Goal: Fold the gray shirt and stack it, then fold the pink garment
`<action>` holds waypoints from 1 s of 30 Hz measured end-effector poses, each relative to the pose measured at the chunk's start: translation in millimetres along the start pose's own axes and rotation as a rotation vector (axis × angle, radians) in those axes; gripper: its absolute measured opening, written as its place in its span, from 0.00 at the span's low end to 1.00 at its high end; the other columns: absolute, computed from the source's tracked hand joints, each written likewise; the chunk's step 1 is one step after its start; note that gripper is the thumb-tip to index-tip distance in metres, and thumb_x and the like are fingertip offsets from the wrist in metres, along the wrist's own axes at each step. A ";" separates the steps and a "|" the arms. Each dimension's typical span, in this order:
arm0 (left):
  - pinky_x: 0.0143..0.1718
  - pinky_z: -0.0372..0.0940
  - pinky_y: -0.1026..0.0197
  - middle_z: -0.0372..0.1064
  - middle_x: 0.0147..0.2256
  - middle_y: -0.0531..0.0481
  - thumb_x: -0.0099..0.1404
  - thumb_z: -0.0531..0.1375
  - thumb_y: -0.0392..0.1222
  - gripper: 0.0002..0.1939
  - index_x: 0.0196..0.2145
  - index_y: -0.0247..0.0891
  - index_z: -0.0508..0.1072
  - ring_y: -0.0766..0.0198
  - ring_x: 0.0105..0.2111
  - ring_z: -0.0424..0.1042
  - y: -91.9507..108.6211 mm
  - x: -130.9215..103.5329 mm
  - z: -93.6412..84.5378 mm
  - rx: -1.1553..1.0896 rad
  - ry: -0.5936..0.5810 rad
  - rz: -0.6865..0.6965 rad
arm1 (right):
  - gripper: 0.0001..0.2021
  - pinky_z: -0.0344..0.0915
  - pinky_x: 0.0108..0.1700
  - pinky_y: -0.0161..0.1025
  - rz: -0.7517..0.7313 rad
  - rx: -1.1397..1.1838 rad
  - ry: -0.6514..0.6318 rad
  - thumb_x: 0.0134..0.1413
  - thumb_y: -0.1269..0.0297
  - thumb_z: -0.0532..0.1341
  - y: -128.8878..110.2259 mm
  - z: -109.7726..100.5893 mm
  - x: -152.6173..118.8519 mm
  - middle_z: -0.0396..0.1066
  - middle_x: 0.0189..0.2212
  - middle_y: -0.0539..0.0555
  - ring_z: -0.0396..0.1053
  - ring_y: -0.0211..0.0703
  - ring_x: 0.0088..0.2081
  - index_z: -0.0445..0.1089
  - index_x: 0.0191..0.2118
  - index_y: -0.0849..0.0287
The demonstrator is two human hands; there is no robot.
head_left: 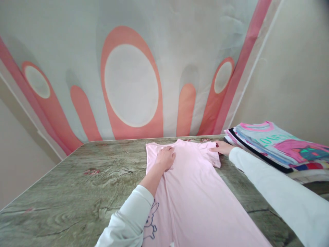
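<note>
A pink garment (195, 192) lies on the wood-patterned table, its left side folded inward over the body, with part of a rabbit drawing showing at the lower left. My left hand (166, 158) rests on the folded part near the neckline, fingers curled down against the cloth; whether it pinches any fabric is hard to see. At the sleeve on the right, my right hand (223, 147) has its thumb and fingers closed on the sleeve's outer edge.
Right of the garment stands a stack of folded clothes (280, 144), a grey shirt with a pink collar on top. Behind the table (77, 185) hangs a grey backdrop (169, 41) with coral shapes.
</note>
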State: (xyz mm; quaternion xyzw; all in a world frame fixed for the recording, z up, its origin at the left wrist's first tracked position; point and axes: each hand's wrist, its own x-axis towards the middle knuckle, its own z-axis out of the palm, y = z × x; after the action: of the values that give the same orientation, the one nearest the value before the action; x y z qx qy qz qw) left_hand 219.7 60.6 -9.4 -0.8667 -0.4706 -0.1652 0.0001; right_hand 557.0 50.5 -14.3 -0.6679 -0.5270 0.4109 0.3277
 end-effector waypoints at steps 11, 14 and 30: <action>0.53 0.51 0.54 0.63 0.51 0.44 0.65 0.49 0.43 0.17 0.50 0.38 0.66 0.56 0.51 0.60 -2.6 1.7 3.1 -0.090 0.011 -0.021 | 0.21 0.56 0.19 0.29 -0.041 0.060 -0.018 0.42 0.64 0.65 -1.2 4.4 -47.3 0.72 0.27 0.53 0.64 0.34 0.21 0.66 0.44 0.64; 0.53 0.51 0.54 0.64 0.50 0.44 0.65 0.50 0.42 0.17 0.49 0.38 0.67 0.56 0.51 0.60 -2.5 2.7 2.4 -0.123 0.023 -0.016 | 0.16 0.63 0.24 0.32 -0.016 0.209 0.007 0.44 0.65 0.64 -27.5 13.6 -48.5 0.73 0.29 0.53 0.68 0.37 0.25 0.67 0.42 0.62; 0.44 0.63 0.58 0.70 0.39 0.44 0.68 0.46 0.46 0.17 0.42 0.36 0.69 0.61 0.41 0.69 5.7 5.8 -6.1 -0.629 0.149 -0.186 | 0.17 0.61 0.20 0.30 -0.081 0.303 -0.037 0.45 0.72 0.62 -105.7 102.7 -46.7 0.66 0.22 0.46 0.62 0.31 0.18 0.60 0.43 0.60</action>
State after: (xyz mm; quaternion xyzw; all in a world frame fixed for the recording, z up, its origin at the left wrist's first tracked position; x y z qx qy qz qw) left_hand 225.5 61.2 -1.2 -0.7631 -0.4724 -0.3645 -0.2483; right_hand 414.3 29.8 41.3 -0.5814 -0.4915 0.4844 0.4310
